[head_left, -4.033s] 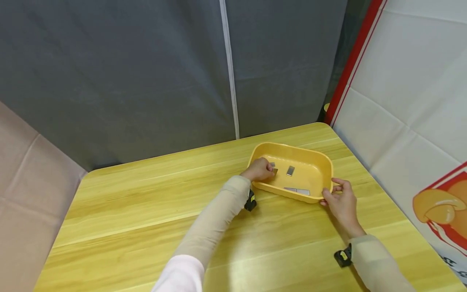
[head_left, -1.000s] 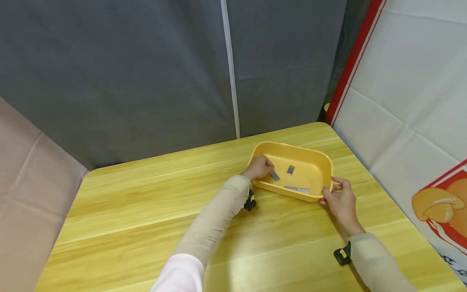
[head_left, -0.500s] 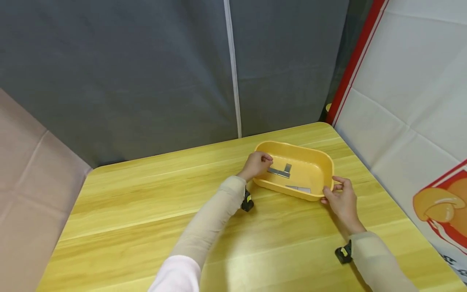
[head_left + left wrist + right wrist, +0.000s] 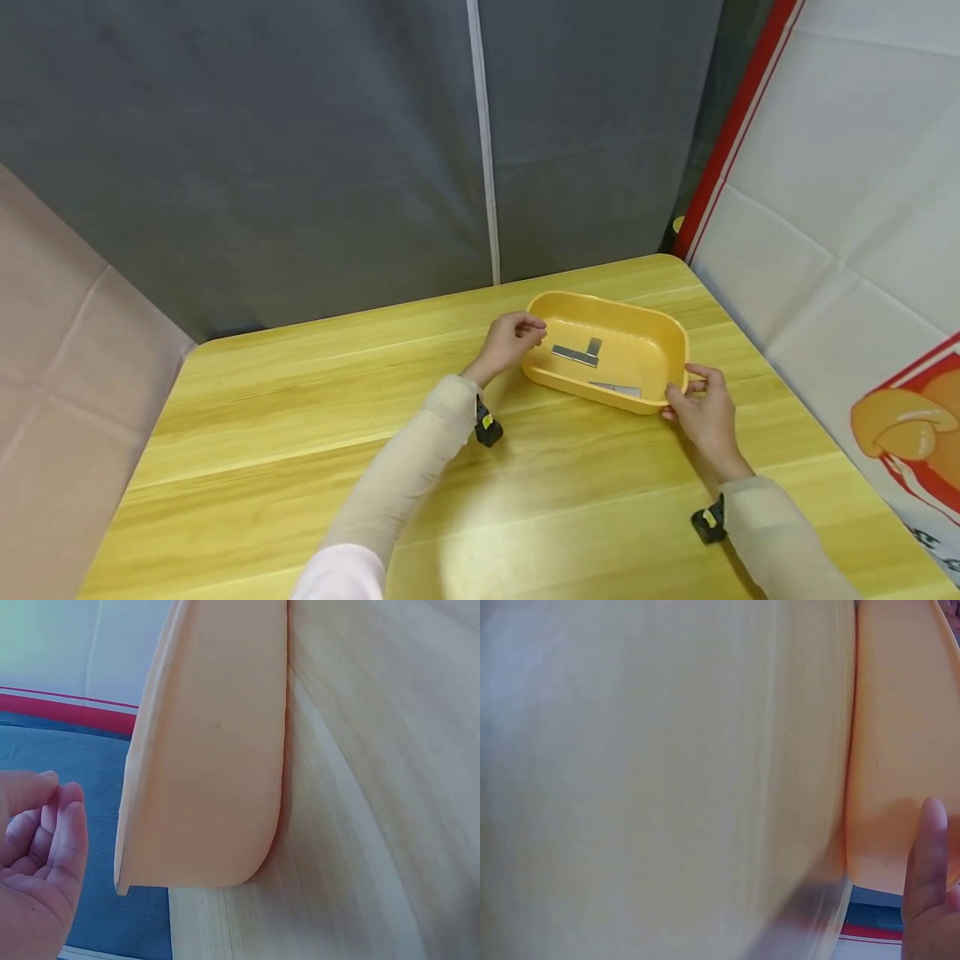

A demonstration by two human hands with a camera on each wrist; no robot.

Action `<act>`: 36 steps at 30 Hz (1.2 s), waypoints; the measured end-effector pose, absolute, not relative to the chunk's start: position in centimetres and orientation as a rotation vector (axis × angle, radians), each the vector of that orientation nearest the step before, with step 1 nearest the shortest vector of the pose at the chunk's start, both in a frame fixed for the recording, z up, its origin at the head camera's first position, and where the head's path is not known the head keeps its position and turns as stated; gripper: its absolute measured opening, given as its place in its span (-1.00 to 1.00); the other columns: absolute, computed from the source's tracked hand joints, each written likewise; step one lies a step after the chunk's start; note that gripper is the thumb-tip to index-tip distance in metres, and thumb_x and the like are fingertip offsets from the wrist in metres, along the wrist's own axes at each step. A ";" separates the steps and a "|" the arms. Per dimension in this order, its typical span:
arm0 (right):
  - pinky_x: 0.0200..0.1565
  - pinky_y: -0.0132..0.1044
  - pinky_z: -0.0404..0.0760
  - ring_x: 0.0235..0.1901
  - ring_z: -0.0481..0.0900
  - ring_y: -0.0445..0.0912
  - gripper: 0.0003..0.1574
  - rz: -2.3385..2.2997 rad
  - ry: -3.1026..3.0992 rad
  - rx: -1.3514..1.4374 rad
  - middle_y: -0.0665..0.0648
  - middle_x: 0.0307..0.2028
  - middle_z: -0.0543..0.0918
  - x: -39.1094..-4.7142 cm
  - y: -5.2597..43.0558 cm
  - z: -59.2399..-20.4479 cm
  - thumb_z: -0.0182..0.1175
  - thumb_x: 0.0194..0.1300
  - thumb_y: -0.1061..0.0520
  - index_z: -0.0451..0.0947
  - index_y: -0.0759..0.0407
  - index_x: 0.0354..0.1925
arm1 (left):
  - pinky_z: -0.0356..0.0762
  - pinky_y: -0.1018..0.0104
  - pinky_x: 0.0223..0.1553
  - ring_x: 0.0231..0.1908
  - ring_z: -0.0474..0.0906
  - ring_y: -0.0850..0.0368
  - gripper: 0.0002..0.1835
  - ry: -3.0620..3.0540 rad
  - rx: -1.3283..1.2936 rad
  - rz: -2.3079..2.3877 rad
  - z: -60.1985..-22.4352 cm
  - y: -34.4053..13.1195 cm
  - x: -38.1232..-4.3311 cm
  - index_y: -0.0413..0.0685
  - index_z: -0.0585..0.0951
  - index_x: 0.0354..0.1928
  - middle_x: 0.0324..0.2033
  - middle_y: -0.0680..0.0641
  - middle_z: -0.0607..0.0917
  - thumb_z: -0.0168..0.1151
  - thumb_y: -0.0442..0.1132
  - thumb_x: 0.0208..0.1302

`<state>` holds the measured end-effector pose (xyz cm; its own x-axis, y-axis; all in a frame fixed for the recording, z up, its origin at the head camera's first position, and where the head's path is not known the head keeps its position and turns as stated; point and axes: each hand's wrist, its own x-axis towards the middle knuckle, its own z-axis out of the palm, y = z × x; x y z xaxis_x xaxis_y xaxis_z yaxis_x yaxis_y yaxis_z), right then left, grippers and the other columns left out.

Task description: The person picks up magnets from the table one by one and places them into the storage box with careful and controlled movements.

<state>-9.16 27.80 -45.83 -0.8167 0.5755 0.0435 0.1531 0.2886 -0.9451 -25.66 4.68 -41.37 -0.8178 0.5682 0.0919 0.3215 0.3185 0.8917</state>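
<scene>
A yellow plastic tub point(image 4: 615, 320) sits towards the right back of the table. My right hand point(image 4: 703, 417) grips its right-hand end, thumb at the front corner; the right wrist view has a finger point(image 4: 928, 862) lying along the tub's outer wall point(image 4: 900, 735). Beside the left rim hovers my left hand point(image 4: 508, 340), fingers loosely curled. The left wrist view shows thumb and fingertips together with nothing between them, apart from the tub point(image 4: 206, 750). On the tub's floor, flat silver bars point(image 4: 575, 356) lie end to end, and another bar point(image 4: 594, 346) joins them at an angle.
More flat silver bars point(image 4: 626, 391) lie along the tub's front wall, partly hidden by it. The wooden table point(image 4: 300, 433) ends at a grey curtain point(image 4: 337, 167) behind and a white printed sheet point(image 4: 847, 208) on the right. A pink cloth point(image 4: 52, 350) hangs on the left.
My left hand has let go of a silver bar and drawn back left, out of the tub. The bars there now form a line meeting the single bar. My right hand keeps its grip.
</scene>
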 end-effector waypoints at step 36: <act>-0.48 -0.38 0.56 -0.60 0.52 -0.27 -0.40 1.699 -2.230 -0.650 0.22 -0.30 0.29 -8.6 28.2 -45.1 -0.07 0.29 0.14 -0.02 0.34 0.19 | 0.49 0.41 -0.40 -0.44 0.53 0.11 -0.85 2.405 0.833 1.461 -41.1 -3.8 -21.0 -0.34 0.56 -0.28 -0.44 -0.14 0.61 0.15 -0.37 0.16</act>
